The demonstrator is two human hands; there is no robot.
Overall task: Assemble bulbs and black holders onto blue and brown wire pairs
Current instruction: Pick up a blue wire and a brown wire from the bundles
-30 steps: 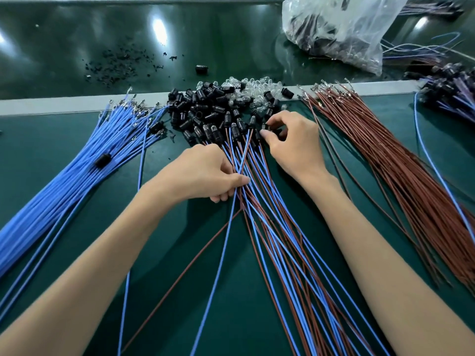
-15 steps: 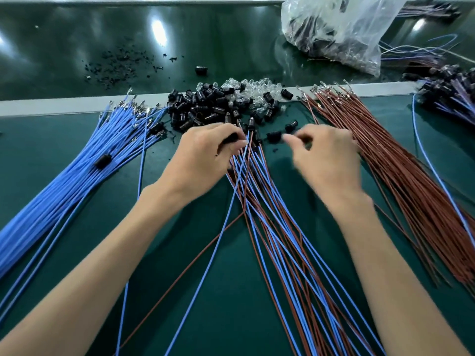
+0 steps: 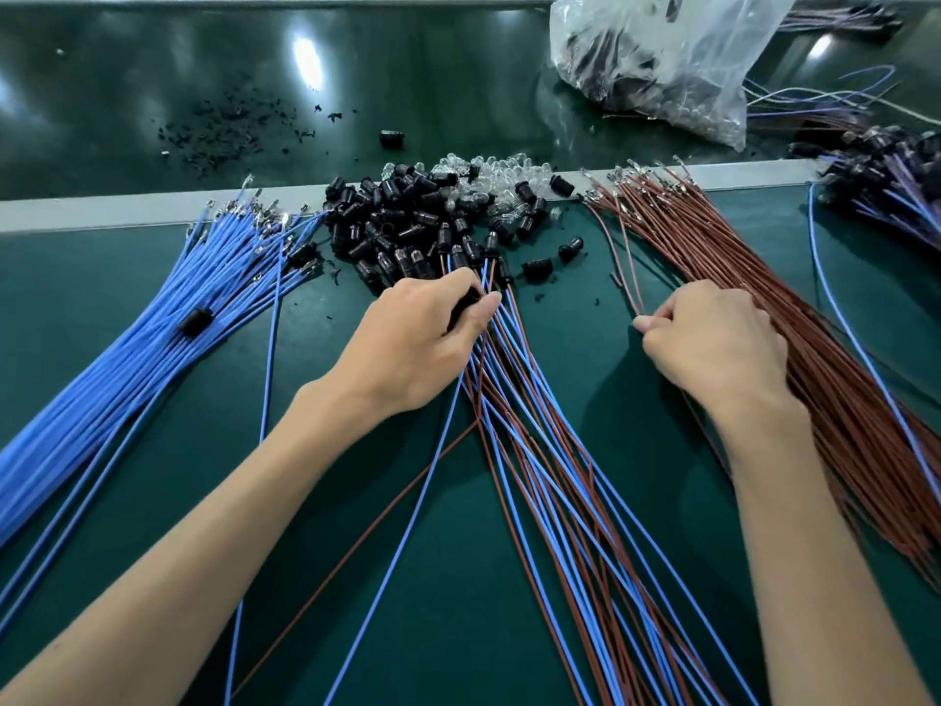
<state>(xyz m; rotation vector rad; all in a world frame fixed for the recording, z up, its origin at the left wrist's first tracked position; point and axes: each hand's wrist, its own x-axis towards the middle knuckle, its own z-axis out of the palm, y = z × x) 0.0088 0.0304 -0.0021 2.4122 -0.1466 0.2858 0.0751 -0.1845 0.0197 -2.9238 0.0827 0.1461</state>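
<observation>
A heap of black holders (image 3: pixel 407 221) lies at the table's far middle, with clear bulbs (image 3: pixel 499 183) behind it. Blue wires (image 3: pixel 127 359) fan out on the left and brown wires (image 3: pixel 794 318) on the right. A mixed bundle of blue and brown wire pairs (image 3: pixel 550 450) runs down the centre, its far ends fitted with holders. My left hand (image 3: pixel 412 343) grips a black holder at the top of that bundle. My right hand (image 3: pixel 713 343) pinches a single brown wire (image 3: pixel 629 267) at the left edge of the brown pile.
A clear plastic bag (image 3: pixel 662 58) of parts lies at the back right. Finished assemblies (image 3: pixel 886 180) are heaped at the far right. Black scraps (image 3: pixel 219 129) and one loose holder (image 3: pixel 392 139) lie on the dark conveyor beyond the grey strip (image 3: pixel 102 208).
My right hand moved right, away from the holder heap, to the brown wires and pinched one. My left hand went up the centre bundle and took hold of a black holder.
</observation>
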